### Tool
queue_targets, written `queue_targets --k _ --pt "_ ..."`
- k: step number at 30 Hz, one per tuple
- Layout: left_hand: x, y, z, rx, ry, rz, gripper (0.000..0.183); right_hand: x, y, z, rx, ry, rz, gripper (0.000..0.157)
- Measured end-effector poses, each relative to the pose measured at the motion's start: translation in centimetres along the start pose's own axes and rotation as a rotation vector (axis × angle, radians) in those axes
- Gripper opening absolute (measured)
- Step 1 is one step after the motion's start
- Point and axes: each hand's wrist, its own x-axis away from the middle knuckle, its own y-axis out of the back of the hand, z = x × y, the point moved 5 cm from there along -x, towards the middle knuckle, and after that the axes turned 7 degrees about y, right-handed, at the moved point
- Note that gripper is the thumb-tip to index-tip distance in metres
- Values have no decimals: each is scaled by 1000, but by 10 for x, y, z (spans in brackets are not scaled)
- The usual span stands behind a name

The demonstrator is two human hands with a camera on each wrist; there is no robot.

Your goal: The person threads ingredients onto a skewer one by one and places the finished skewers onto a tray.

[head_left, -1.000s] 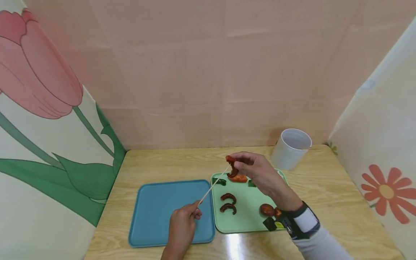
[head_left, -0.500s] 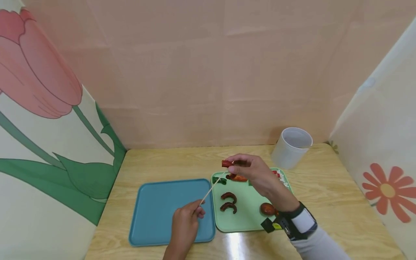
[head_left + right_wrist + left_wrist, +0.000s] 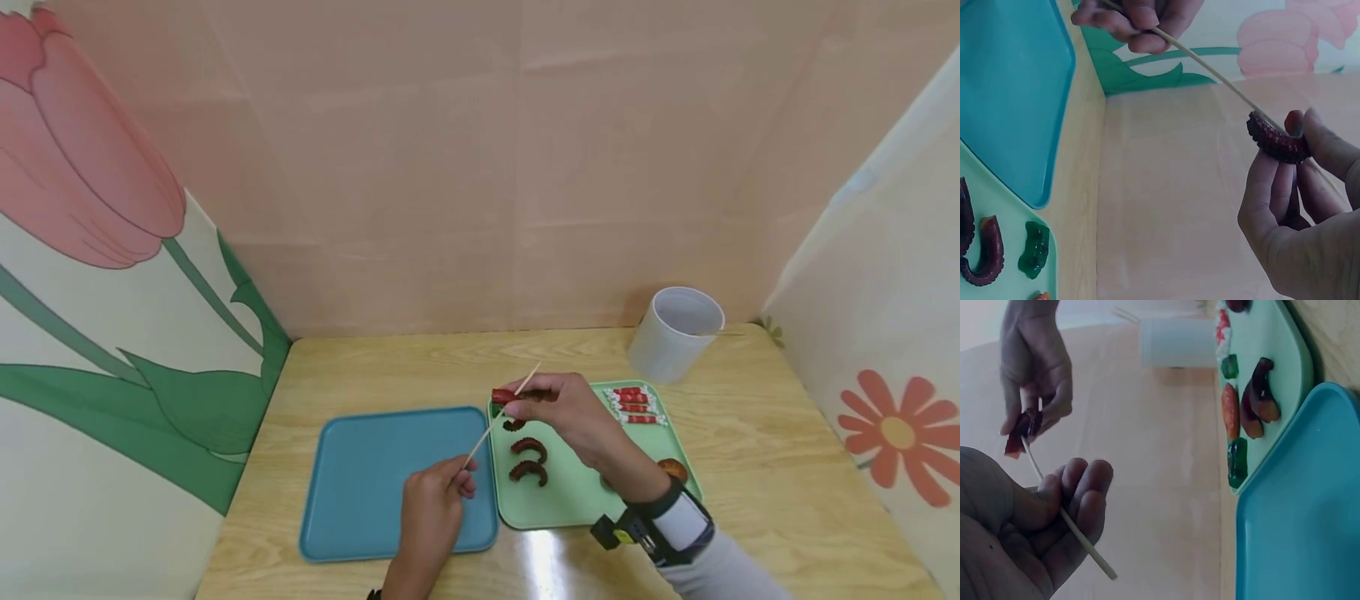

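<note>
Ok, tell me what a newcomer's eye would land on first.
Probably the big pink tulip printed at the head view's left. Next, the bright blue tray on the table, left of the green tray. Then the dark red curled piece pinched by the right hand at the skewer, which the left hand holds.

Fr. here, open rm over most of blue tray (image 3: 375, 483), bar its nr R part, where L hand (image 3: 433, 504) is. Skewer (image 3: 480, 446) spans the gap btwn hands, tip poking past R hand (image 3: 570, 421), which pinches a dark curved piece (image 3: 1277, 140). R forearm (image 3: 637, 482) cuts over green tray (image 3: 577, 492). Bare desk (image 3: 405, 371) behind blue tray = easy pass; white tub (image 3: 663, 350) blocks back R, just beside green tray.
</note>
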Motion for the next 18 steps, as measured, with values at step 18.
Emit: queue_targets --k 18 --pt "-4 3 1 -33 121 43 11 10 -49 -36 145 -84 124 25"
